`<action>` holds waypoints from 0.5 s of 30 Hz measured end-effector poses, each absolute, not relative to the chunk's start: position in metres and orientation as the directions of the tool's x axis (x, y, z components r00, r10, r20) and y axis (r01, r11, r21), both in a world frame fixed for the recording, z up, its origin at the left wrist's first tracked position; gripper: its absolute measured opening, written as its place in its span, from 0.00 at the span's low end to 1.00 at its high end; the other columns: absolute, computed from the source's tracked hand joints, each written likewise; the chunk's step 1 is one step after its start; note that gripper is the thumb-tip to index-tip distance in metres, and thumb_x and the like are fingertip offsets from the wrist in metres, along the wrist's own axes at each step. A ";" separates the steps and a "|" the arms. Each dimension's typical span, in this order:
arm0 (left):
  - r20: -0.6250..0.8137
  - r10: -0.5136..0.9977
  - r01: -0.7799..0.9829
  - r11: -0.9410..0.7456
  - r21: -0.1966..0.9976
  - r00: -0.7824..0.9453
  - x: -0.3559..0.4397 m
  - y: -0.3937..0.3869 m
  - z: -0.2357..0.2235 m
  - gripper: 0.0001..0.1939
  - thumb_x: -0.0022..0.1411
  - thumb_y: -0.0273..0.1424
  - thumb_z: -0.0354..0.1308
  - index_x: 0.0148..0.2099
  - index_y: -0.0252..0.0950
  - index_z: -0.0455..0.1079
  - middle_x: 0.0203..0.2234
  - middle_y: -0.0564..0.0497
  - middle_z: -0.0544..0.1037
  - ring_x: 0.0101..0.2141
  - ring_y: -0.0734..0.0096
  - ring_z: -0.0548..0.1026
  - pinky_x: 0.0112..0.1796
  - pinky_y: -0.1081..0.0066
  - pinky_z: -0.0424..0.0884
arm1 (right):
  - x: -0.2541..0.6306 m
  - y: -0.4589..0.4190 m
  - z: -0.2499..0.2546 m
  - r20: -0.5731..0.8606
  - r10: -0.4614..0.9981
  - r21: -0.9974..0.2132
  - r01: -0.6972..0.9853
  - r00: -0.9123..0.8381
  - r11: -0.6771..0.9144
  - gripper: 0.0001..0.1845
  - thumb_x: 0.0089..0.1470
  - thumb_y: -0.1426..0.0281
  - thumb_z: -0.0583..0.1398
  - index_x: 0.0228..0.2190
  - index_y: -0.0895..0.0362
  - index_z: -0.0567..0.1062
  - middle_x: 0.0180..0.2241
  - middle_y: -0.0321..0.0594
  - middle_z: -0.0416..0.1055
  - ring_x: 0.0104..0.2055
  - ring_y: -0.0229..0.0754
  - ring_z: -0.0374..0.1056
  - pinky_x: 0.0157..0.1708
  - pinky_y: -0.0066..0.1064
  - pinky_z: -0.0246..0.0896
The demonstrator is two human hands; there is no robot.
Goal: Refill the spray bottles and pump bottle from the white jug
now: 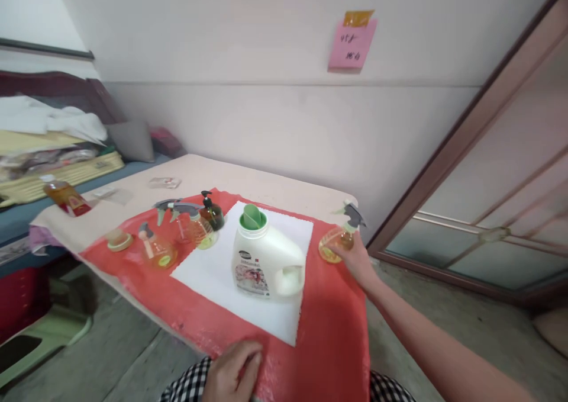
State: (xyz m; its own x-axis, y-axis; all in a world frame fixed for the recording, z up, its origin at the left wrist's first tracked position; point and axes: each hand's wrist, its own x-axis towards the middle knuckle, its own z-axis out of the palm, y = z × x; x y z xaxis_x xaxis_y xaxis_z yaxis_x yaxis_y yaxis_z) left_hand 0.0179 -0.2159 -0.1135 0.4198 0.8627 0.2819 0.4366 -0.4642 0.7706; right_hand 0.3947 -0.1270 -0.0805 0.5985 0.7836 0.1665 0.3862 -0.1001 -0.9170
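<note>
My right hand [357, 261] is wrapped round the body of a clear spray bottle [331, 242] with yellowish liquid and a grey trigger head. This bottle stands at the right side of the red cloth [332, 307]. At the front edge of the table, my left hand [233, 371] rests with its fingers curled in and nothing visible in them. Between the hands, a large white detergent jug [252, 266] with a green spout stands upright on a white sheet [199, 277].
More spray bottles [157, 251] and a dark pump bottle [213, 214] stand on the left. Beyond them are a small round container [119, 240], a clear packet [165, 182] and an amber bottle [66, 196]. A green stool [57, 331] is at lower left; a glass door [488, 230] at right.
</note>
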 end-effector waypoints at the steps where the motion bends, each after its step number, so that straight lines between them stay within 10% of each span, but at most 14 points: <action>1: 0.279 0.866 0.438 -0.459 0.773 0.415 0.019 -0.217 -0.112 0.10 0.64 0.36 0.55 0.40 0.46 0.78 0.33 0.53 0.83 0.34 0.69 0.81 0.37 0.78 0.74 | 0.385 -0.152 -0.073 0.159 0.803 -0.922 0.378 0.574 -0.088 0.30 0.41 0.59 0.69 0.44 0.57 0.68 0.43 0.45 0.74 0.46 0.51 0.70 0.49 0.45 0.64; 8: 0.187 0.912 0.354 -0.322 0.878 0.365 0.037 -0.251 -0.071 0.12 0.63 0.39 0.55 0.39 0.42 0.78 0.35 0.48 0.83 0.37 0.63 0.80 0.41 0.69 0.74 | 0.305 -0.305 -0.041 0.132 0.904 -0.963 0.268 0.406 0.020 0.38 0.35 0.54 0.70 0.46 0.54 0.67 0.43 0.48 0.75 0.46 0.55 0.72 0.46 0.46 0.68; 15: 0.061 0.826 -0.071 -0.025 0.997 0.561 0.048 -0.335 -0.008 0.32 0.56 0.50 0.61 0.58 0.40 0.69 0.55 0.42 0.74 0.56 0.52 0.70 0.55 0.59 0.66 | 0.226 -0.406 -0.048 0.065 0.998 -0.988 -0.137 0.019 0.067 0.46 0.37 0.51 0.71 0.58 0.47 0.65 0.56 0.46 0.69 0.63 0.61 0.58 0.59 0.49 0.58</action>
